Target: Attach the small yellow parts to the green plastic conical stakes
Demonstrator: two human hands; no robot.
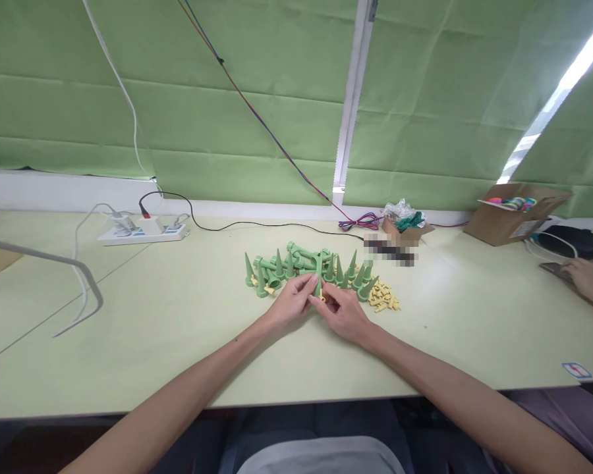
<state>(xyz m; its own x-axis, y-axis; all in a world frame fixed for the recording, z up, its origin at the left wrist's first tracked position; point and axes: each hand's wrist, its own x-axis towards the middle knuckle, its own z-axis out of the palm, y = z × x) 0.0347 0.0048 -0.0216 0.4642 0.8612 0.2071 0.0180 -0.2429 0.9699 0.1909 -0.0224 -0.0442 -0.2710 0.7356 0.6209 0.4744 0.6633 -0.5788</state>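
Observation:
Over the middle of the table, my left hand (294, 296) is closed around a green plastic watering spike (319, 266). My right hand (344, 311) pinches a small yellow valve (322, 298) at the spike's near end; whether the valve sits inside the spike cannot be made out. Just beyond both hands lies a cluster of similar green spikes (279, 264), some standing on their wide ends, others on their sides. Right of it is a heap of small yellow valves (384, 296). A few more yellow pieces (268, 289) rest among the left-hand spikes.
A power strip (143, 234) with plugs sits at the back left, its black cable crossing the table's back. Two cardboard boxes, a small one (408, 232) and a larger one (511, 214), stand at the back right. Another person's hand (586, 276) rests on a dark object at far right.

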